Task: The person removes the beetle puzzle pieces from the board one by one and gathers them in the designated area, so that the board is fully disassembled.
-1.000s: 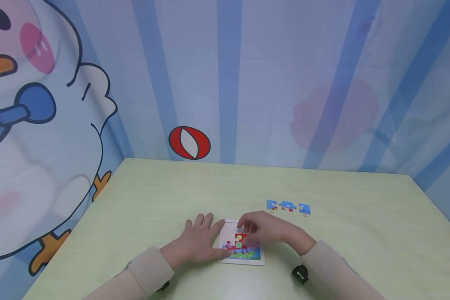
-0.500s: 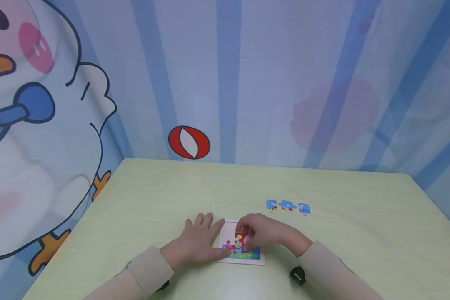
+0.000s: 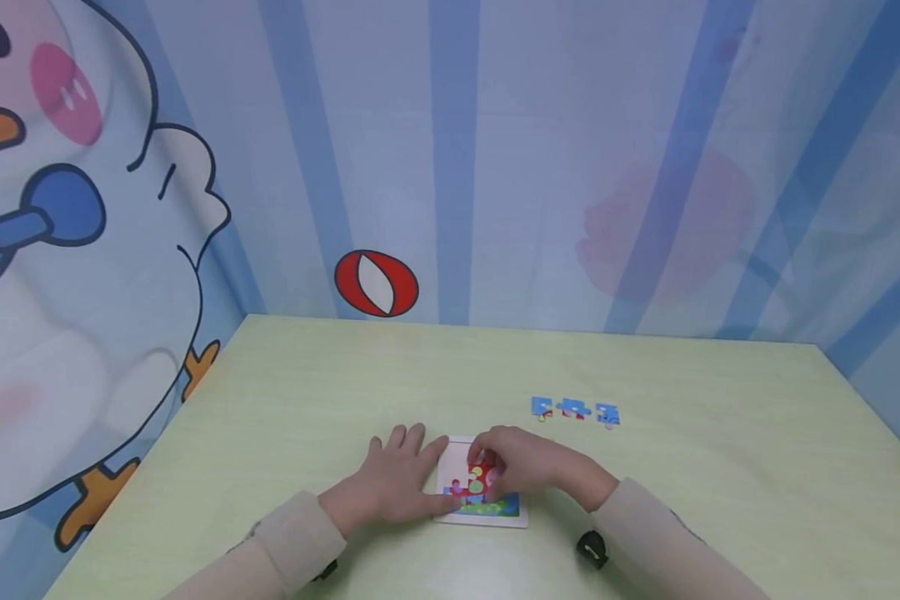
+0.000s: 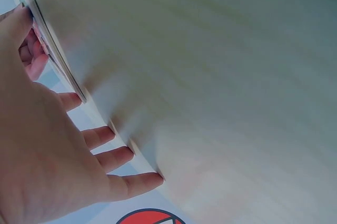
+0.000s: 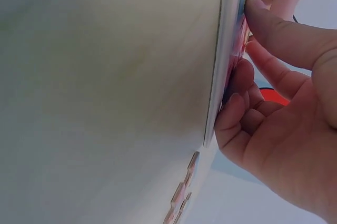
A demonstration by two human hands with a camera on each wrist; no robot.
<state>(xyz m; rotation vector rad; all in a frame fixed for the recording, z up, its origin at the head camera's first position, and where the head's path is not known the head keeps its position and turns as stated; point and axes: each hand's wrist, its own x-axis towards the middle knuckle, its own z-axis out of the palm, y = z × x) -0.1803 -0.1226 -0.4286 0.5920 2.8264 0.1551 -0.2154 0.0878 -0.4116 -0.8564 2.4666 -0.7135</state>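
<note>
A small jigsaw puzzle board (image 3: 486, 522) with a pale frame lies flat on the table, its picture partly filled with red, green and blue pieces. My left hand (image 3: 390, 483) rests at its left side, fingers spread and straight, thumb over the lower left of the board. The left wrist view shows the fingertips (image 4: 138, 183) of that hand touching the table. Over the board's right part, my right hand (image 3: 528, 462) curls its index finger and thumb round a red puzzle piece (image 3: 491, 476). The other right fingers are bent under the palm, and the hand hides the upper right of the board.
Three loose blue puzzle pieces (image 3: 573, 408) lie in a row on the table (image 3: 720, 450), beyond the board to the right. A printed cloth (image 3: 532, 167) with blue stripes hangs behind the table. Below the right sleeve is a black strap (image 3: 592, 549).
My right hand has shifted slightly left over the board, its fingers and thumb closing a little round the red piece. The left hand stays put on the board's edge.
</note>
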